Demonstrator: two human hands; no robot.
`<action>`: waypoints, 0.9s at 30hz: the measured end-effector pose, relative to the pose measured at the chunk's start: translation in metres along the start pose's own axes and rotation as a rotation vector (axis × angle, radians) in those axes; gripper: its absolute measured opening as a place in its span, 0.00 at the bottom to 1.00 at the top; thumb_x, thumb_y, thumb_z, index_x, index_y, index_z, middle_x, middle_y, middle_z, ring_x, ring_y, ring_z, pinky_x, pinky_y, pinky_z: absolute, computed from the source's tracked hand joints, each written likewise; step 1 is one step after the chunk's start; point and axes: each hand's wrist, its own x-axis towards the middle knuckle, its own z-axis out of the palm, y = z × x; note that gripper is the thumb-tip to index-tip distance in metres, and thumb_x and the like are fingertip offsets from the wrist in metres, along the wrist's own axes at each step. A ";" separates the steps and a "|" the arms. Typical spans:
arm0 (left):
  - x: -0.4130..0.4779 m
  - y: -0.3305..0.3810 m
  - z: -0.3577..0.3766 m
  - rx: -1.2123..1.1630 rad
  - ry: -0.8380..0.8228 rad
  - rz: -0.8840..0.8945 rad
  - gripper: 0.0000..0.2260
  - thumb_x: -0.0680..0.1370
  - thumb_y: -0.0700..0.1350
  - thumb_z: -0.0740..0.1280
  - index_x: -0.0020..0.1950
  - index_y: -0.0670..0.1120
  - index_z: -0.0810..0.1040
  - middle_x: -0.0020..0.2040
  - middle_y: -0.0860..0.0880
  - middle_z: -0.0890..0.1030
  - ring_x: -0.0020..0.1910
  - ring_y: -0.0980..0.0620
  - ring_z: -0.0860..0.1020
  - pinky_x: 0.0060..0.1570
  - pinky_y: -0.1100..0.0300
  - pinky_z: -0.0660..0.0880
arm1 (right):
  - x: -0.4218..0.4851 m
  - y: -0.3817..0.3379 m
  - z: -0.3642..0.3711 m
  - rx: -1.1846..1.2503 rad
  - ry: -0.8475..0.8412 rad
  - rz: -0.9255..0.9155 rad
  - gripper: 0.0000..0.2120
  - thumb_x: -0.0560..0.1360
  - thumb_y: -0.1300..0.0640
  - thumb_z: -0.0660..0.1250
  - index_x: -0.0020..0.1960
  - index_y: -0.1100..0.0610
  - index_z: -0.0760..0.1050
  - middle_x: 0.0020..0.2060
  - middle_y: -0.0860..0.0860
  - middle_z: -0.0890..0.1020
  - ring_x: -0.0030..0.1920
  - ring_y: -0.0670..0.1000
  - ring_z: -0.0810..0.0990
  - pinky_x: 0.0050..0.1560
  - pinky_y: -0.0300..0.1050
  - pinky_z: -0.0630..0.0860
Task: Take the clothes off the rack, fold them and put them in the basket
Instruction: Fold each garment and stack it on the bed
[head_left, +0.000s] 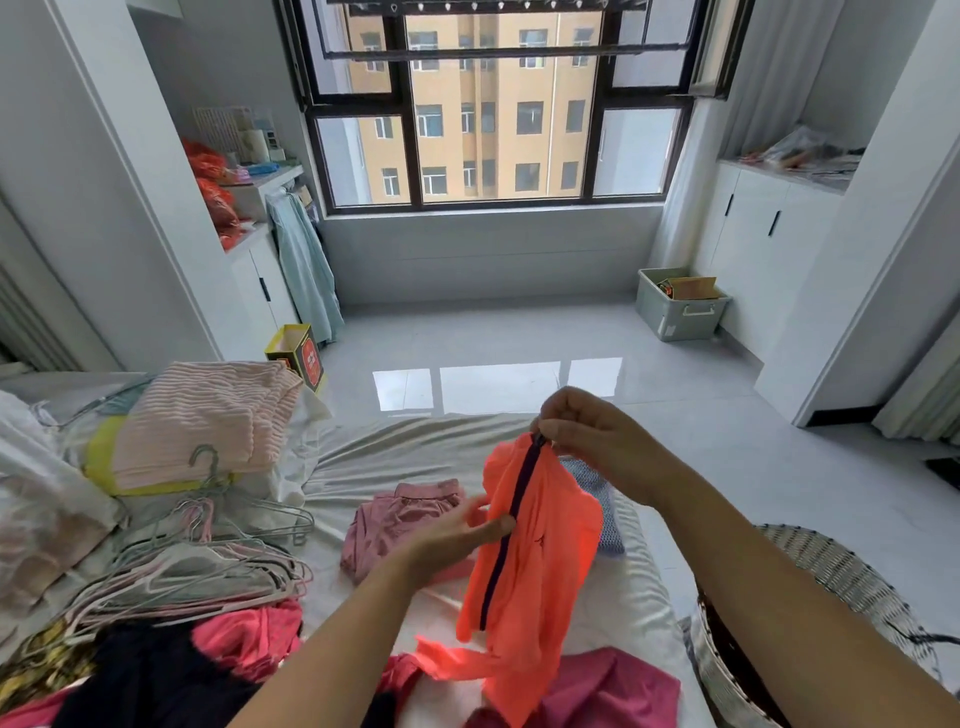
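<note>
The right hand's (587, 441) fingers (558, 434) are pinched together on the top end of the dark zipper (511, 514) of one bright orange jacket (540, 566), holding the garment up above the bed (395, 452). The left hand (457, 535) grips the same jacket lower down, its thumb pressed against the zipper line about midway and its fingers curled behind the fabric. The jacket hangs between the two hands, its lower part trailing onto the bed.

Just behind the jacket lie two small garments on the sheet: one pink piece (400, 519) to the left and one blue-and-white patterned piece (602, 514) partly hidden to the right. Under the forearms are more loose clothes: one magenta garment (618, 686), one hot-pink piece (249, 644) and one dark garment (150, 680).

At the left of the bed, a heap of wire and plastic hangers (208, 551) lies tangled, too many to count. Beyond it sits one folded stack of pink striped cloth (208, 415) on a yellow-edged item.

One woven basket (831, 571) stands beside the bed at the right. One pale storage bin (680, 306) rests on the floor near the window, and the drying rack (488, 49) hangs bare above the window.
</note>
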 end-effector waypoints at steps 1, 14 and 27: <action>-0.003 0.012 0.004 -0.087 -0.040 0.010 0.31 0.67 0.68 0.67 0.64 0.53 0.72 0.60 0.56 0.78 0.59 0.58 0.76 0.59 0.61 0.73 | -0.002 -0.005 -0.003 0.055 -0.020 0.007 0.02 0.74 0.63 0.65 0.43 0.58 0.72 0.40 0.52 0.79 0.41 0.46 0.77 0.44 0.37 0.74; 0.004 0.101 -0.011 -0.481 0.211 0.356 0.08 0.79 0.38 0.59 0.47 0.46 0.77 0.40 0.49 0.77 0.42 0.52 0.74 0.47 0.56 0.71 | -0.035 0.044 -0.020 0.168 0.268 0.095 0.07 0.65 0.51 0.74 0.40 0.52 0.79 0.42 0.49 0.82 0.44 0.45 0.79 0.49 0.40 0.72; -0.045 0.168 -0.039 -0.182 0.162 0.599 0.10 0.81 0.37 0.56 0.49 0.46 0.75 0.39 0.58 0.82 0.41 0.61 0.79 0.44 0.67 0.75 | -0.035 0.140 0.001 0.355 0.156 0.431 0.33 0.64 0.42 0.75 0.63 0.58 0.74 0.55 0.54 0.80 0.50 0.52 0.78 0.46 0.45 0.74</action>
